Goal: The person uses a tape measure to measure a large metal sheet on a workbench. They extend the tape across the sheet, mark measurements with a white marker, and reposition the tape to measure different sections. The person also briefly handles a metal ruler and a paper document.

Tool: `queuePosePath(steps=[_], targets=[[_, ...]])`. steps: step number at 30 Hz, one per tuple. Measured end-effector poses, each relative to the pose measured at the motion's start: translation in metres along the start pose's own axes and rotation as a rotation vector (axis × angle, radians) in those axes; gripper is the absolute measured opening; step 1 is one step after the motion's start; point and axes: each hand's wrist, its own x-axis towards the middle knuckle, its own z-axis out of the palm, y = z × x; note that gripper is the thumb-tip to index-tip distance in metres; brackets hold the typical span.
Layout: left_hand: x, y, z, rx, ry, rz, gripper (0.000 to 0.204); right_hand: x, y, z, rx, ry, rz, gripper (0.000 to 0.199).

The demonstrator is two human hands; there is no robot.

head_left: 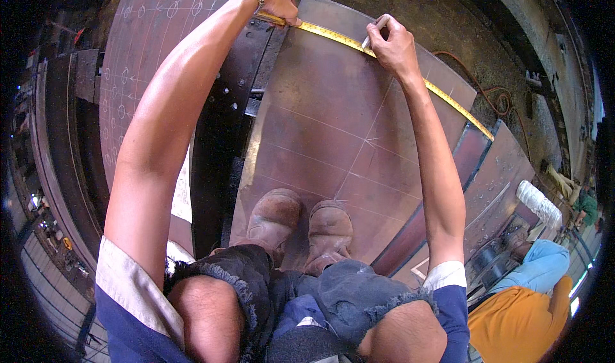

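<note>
A yellow tape measure (330, 34) lies stretched along the far edge of a brown steel plate (307, 81). My left hand (277, 3), with a chain bracelet at its wrist, is closed on the tape near the plate's far left corner. Its fingers partly hide that end. In my right hand (397, 49) is a pinched white stick of chalk (379, 28), its tip down at the tape's edge. Beyond my right wrist the tape runs on to the right, ending near the edge of another plate (503, 155). Thin pale lines cross on the plate between my arms.
My boots (275, 219) stand on the plate. To the left lies another plate (154, 36) marked with chalk circles and arrows, past a dark gap with drilled steel (221, 119). An orange hose (503, 100) coils at far right. A person in orange (519, 318) is close at lower right.
</note>
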Motion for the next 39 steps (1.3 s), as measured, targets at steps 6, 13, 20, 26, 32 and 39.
queuePosePath(steps=[6,13,20,26,32,39], targets=[[0.004,-0.009,0.004,0.03,0.087,0.039,0.037,0.008,-0.002,-0.002,0.031,0.046,-0.048,0.029],[0.004,-0.008,0.003,-0.006,0.028,0.036,0.037,0.009,-0.006,-0.001,0.022,0.033,-0.039,0.028],[-0.008,0.008,-0.003,0.004,0.016,-0.018,0.035,0.004,-0.002,0.006,-0.007,0.013,-0.029,0.029],[-0.011,0.006,-0.003,-0.018,0.007,-0.062,0.035,0.006,-0.003,0.008,-0.003,0.004,-0.052,0.029],[-0.013,0.011,-0.005,-0.011,-0.013,-0.088,0.036,0.007,-0.012,0.006,0.012,-0.022,0.001,0.027],[-0.01,0.008,-0.005,-0.009,-0.025,-0.053,0.036,0.008,-0.003,0.015,0.015,0.009,-0.04,0.03]])
